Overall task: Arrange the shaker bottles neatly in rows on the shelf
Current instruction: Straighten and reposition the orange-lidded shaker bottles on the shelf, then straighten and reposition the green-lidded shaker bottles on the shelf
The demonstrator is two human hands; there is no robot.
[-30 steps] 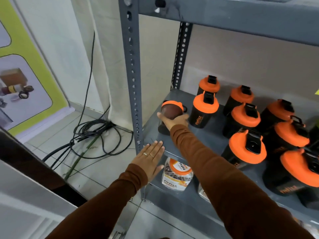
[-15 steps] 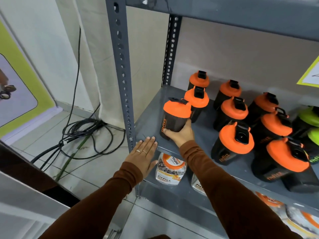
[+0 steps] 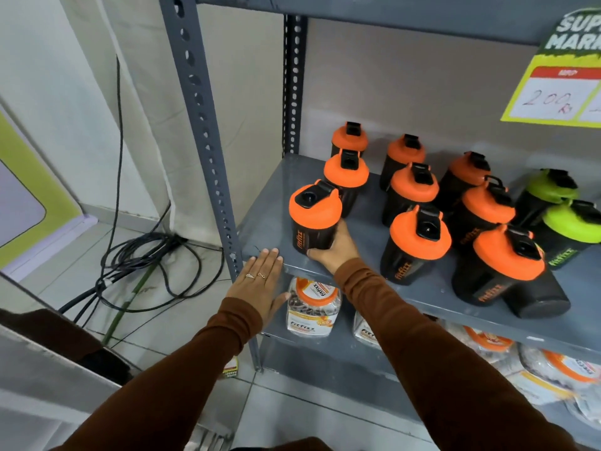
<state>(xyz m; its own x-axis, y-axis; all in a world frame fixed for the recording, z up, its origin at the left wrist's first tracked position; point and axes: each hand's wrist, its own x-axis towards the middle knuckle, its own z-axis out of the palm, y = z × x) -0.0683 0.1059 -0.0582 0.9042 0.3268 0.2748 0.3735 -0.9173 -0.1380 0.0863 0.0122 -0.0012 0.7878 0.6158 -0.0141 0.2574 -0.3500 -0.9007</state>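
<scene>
My left hand (image 3: 258, 284) lies flat and open, palm down, on the front edge of the grey shelf (image 3: 273, 229), just right of the upright post (image 3: 203, 125). My right hand (image 3: 335, 249) is wrapped around the base of an upright orange-lidded shaker bottle (image 3: 313, 216) at the front left of the shelf. I count nine orange-lidded black bottles in all, standing in three rough columns, then two green-lidded bottles (image 3: 566, 229) at the right. One black bottle (image 3: 536, 301) lies on its side at the front right.
</scene>
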